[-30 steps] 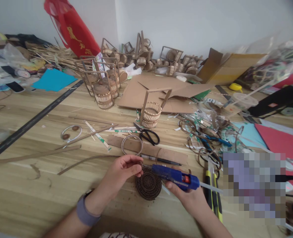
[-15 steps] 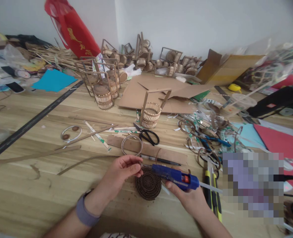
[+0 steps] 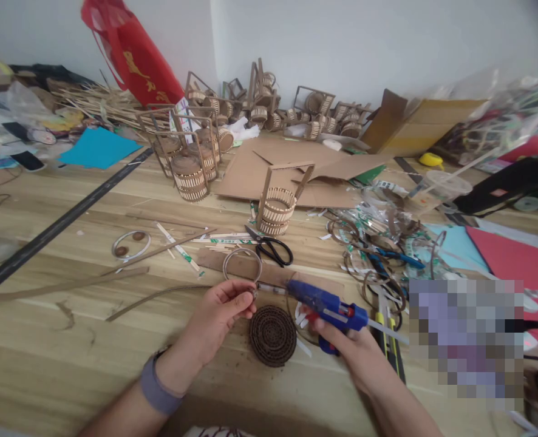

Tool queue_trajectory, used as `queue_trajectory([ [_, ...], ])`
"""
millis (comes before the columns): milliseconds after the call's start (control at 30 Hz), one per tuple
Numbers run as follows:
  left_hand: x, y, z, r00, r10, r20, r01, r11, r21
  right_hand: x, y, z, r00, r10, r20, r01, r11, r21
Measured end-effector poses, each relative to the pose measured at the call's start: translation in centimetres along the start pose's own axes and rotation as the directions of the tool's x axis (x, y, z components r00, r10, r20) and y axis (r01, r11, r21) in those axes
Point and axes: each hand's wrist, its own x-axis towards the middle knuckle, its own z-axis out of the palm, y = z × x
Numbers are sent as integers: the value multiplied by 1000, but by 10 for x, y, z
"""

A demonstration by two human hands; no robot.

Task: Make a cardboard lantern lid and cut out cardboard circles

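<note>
Pale wooden counter (image 3: 68, 370), cluttered far and right. Just changed: your glue gun (image 3: 321, 301) has swung right, nozzle now clear of your left hand (image 3: 226, 306). Right hand (image 3: 353, 355): grip closed round the gun's handle. Left grip: fingertips pinched, seemingly on a small brown piece (image 3: 253, 292), too blurred to be sure. Coiled disc (image 3: 272, 335) lies flat at the near side, between your hands, its far edge now uncovered. Reads as a pause in gluing.
</note>
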Motion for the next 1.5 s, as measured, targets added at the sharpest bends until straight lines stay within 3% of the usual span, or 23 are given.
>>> queue_trajectory([
  [167,0,0,0,1000,-8,8,8,1000,-18,6,-10,-10,990,62,130,-80,987,142],
  [367,0,2,1,1000,-8,5,8,999,-41,8,-11,-14,985,70,160,-81,994,69],
  [700,-2,2,2,1000,-31,2,31,995,-97,3,-17,-6,969,105,223,-136,983,126],
  [867,-2,3,3,999,-32,6,32,993,-113,-3,-15,5,987,32,155,-37,999,24],
  [1000,-3,3,4,1000,-25,2,25,993,-113,-6,-14,7,992,42,118,-45,999,26],
  [1367,-5,4,6,1000,-14,-8,13,997,-71,-6,-7,5,987,-28,156,26,999,19],
  [1500,-6,3,5,1000,-6,-16,6,999,-47,-3,1,3,972,-140,187,158,983,-88],
])
